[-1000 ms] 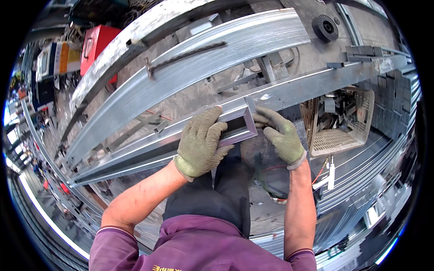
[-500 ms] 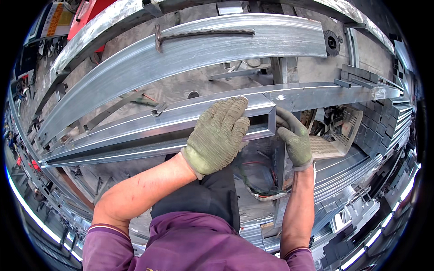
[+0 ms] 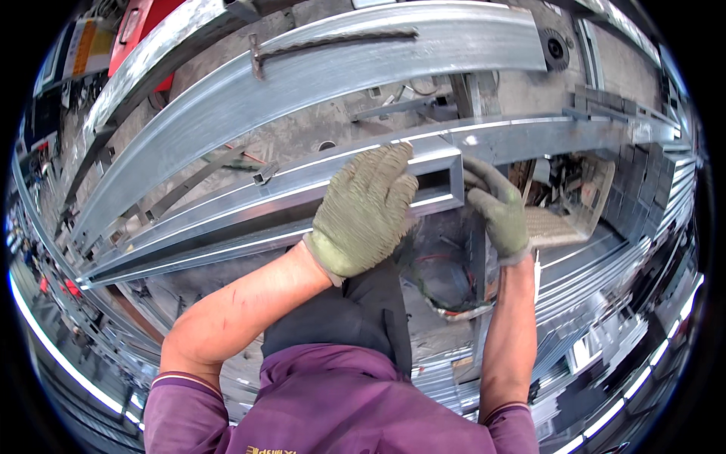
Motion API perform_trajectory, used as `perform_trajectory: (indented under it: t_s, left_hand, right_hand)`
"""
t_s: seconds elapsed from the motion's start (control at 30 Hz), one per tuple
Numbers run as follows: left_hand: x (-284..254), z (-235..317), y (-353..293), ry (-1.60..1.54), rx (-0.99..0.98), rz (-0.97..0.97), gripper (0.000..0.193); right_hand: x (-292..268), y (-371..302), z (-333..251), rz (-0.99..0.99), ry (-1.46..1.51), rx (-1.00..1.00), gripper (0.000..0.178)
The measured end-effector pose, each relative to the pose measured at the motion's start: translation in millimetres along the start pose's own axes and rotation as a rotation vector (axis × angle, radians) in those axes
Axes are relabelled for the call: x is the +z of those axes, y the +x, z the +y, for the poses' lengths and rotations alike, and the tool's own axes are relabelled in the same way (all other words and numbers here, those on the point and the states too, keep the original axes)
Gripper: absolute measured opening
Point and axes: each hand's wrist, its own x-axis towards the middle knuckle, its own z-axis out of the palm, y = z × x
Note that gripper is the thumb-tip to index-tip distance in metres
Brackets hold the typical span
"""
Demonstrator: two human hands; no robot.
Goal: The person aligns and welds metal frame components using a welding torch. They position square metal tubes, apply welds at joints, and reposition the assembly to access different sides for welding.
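Workshop floor (image 3: 299, 140), left hand (image 3: 364, 208) across metal channel (image 3: 272, 216) (partly hidden)

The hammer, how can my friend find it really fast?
Near the picture's top, find the wide, bent-looking silver beam. The hammer lies on it, head towards the left. Unlike the shiny beam, it's dark and T-shaped, with a twisted, rope-like handle.

Olive gloves (image 3: 365, 208), purple short-sleeved shirt (image 3: 355, 401) with pale-edged cuffs (image 3: 189, 381), yellow lettering (image 3: 272, 450), dark trousers (image 3: 340, 321)
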Motion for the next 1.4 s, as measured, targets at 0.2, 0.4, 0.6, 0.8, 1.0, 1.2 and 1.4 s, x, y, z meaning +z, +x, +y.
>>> perform_trajectory:
  t_s: [0.2,0.4,0.6,0.8,1.0,1.2,1.4]
  left_hand:
    - [1,-3,3,0.032,0.039,-0.003,0.067]
    - [-1,4,5,0.126,0.042,-0.050,0.080]
    - [-3,14,15,0.327,0.081,-0.177,0.085]
    - [-2,23,20,0.421,0.061,-0.260,0.088]
    - [0,22,21,0.409,0.090,-0.241,0.082]
    - [2,23,21,0.415,0.090,-0.235,0.082]
    - [3,24,21,0.427,0.080,-0.233,0.082]
  right_hand:
    - [-1,-1,11,-0.012,-0.069,-0.121,0.058]
    - [6,-6,9,0.050,-0.333,-0.250,0.052]
    - [4,3,22,0.034,-0.337,-0.372,0.054]
    - [3,14,46,0.061,-0.313,-0.449,0.053]
    - [1,2,51,0.052,0.001,-0.289,0.052]
    - [5,-20,78,0.256,0.338,-0.255,0.038]
    - [2,-44,115,0.361,0.430,-0.166,0.033]
